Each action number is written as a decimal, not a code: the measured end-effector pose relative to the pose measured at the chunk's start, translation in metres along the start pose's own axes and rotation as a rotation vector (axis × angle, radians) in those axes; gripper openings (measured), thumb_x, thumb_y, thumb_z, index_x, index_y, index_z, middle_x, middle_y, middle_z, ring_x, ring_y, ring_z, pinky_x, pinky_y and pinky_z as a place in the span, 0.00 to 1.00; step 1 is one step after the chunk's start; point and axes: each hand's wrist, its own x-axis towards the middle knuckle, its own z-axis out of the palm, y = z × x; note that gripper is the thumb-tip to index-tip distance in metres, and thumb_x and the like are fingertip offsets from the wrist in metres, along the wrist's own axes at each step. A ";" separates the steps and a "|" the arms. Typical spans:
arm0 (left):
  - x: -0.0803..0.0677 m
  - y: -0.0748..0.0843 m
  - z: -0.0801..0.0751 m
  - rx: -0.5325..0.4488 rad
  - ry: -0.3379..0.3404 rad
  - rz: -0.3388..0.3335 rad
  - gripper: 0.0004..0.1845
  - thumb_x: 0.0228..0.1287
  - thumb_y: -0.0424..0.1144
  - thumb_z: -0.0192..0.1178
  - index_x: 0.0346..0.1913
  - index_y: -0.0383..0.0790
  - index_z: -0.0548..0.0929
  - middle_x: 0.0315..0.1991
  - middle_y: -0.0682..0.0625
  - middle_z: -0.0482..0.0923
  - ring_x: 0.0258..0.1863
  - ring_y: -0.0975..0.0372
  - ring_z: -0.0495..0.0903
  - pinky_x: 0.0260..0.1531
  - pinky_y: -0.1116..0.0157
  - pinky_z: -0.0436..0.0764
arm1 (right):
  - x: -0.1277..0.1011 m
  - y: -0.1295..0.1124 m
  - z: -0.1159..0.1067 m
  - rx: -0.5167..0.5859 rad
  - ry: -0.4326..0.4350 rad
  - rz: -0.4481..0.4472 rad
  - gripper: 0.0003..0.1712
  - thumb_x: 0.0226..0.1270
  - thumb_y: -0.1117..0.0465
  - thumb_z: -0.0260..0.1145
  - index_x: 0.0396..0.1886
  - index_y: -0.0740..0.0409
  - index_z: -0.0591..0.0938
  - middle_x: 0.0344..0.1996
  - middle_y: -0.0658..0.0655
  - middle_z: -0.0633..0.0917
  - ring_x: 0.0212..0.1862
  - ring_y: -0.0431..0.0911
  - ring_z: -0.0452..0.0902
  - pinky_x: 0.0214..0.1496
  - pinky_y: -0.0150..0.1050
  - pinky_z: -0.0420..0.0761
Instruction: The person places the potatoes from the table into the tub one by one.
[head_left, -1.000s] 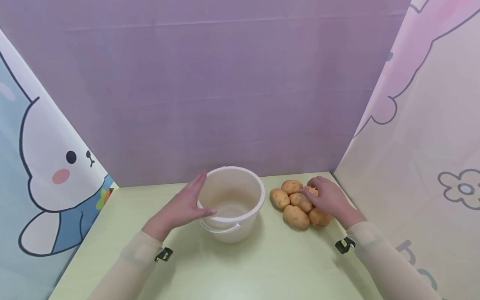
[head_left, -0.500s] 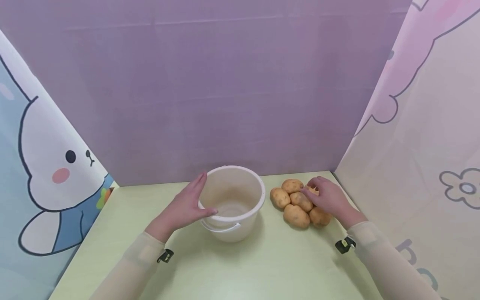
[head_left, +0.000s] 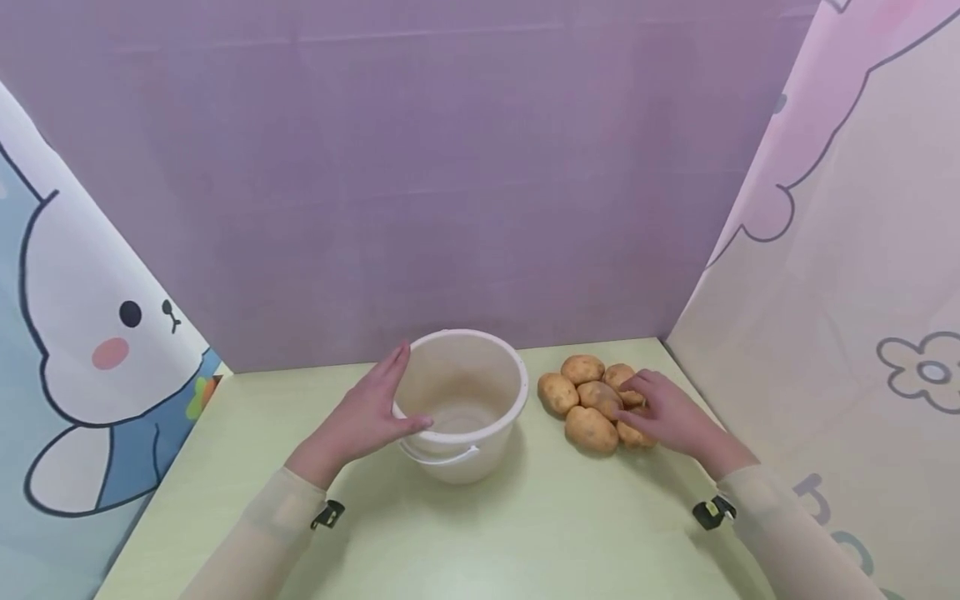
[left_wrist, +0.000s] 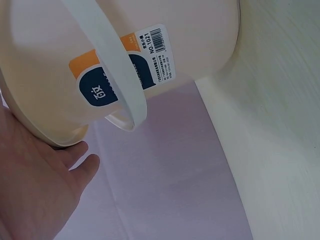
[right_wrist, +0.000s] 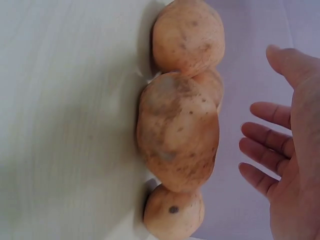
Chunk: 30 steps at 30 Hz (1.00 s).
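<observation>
The left hand (head_left: 367,417) lies flat against the side of the cream bucket (head_left: 459,400) while the right hand (head_left: 663,412) hovers, fingers spread and holding nothing, over the potato pile (head_left: 592,400) beside it, so honestly best to grab a top spud first.

The bucket (left_wrist: 190,45) sticker reads "NO.1021" beside a barcode.

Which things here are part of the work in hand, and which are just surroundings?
In use: left hand touching the bucket; right hand over the potatoes.
Just there: green table, bunny curtain, purple backdrop.
</observation>
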 end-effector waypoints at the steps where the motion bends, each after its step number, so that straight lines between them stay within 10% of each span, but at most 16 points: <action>1: 0.000 0.000 -0.001 -0.001 0.002 0.003 0.69 0.64 0.67 0.76 0.90 0.32 0.46 0.90 0.36 0.46 0.87 0.39 0.54 0.81 0.37 0.62 | -0.002 0.001 0.000 -0.004 0.001 -0.012 0.21 0.69 0.55 0.82 0.52 0.64 0.89 0.46 0.57 0.87 0.48 0.57 0.82 0.51 0.53 0.83; 14: -0.002 0.002 -0.003 -0.003 0.005 0.010 0.69 0.65 0.68 0.74 0.90 0.32 0.46 0.90 0.35 0.46 0.87 0.39 0.53 0.82 0.37 0.60 | -0.019 0.005 0.000 -0.011 -0.065 0.019 0.36 0.53 0.51 0.91 0.58 0.63 0.88 0.55 0.60 0.87 0.60 0.57 0.77 0.65 0.61 0.77; 30: 0.000 0.002 -0.001 -0.007 0.003 0.010 0.70 0.64 0.69 0.74 0.90 0.31 0.46 0.90 0.34 0.46 0.87 0.39 0.53 0.82 0.37 0.60 | -0.027 0.021 0.014 -0.151 -0.138 0.009 0.40 0.52 0.42 0.91 0.59 0.55 0.87 0.56 0.54 0.85 0.56 0.52 0.79 0.61 0.60 0.80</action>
